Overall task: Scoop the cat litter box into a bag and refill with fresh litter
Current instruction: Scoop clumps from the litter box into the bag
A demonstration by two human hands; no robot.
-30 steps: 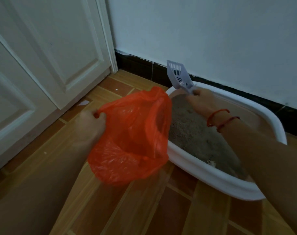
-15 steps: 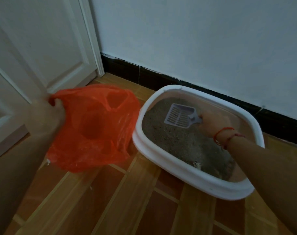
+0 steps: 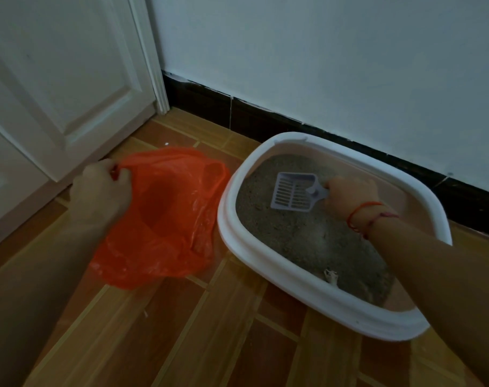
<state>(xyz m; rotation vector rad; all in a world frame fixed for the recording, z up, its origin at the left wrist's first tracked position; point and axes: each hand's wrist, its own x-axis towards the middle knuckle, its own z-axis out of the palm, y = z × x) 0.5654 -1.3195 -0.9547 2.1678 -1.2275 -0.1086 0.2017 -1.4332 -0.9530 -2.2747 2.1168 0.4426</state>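
Your left grip (image 3: 101, 191) is pinching the edge of the orange bag (image 3: 168, 219), with the fingers curled round the bunched plastic. 1 second ago this bag was hanging high and touching the litter box (image 3: 265, 263); now it is resting lower on the floor (image 3: 210, 344), just beside the left rim of the box, with its mouth sagging open upward.

In the box, the grey litter (image 3: 293, 241) is still filling the tray, and a small pale clump (image 3: 331, 277) is lying near the front rim. The scoop (image 3: 293, 195), which 1 second ago was standing raised above the far rim, is now lying flat with its slotted face on the litter at the back of the tray. Your right grip (image 3: 349, 192) is closing round the scoop handle.

To my judgement you are beginning a new pass of sifting, so the scooping is not finished and the refilling is still waiting. The bag mouth is looking loose, so you are probably needing to lift it again before emptying the scoop.
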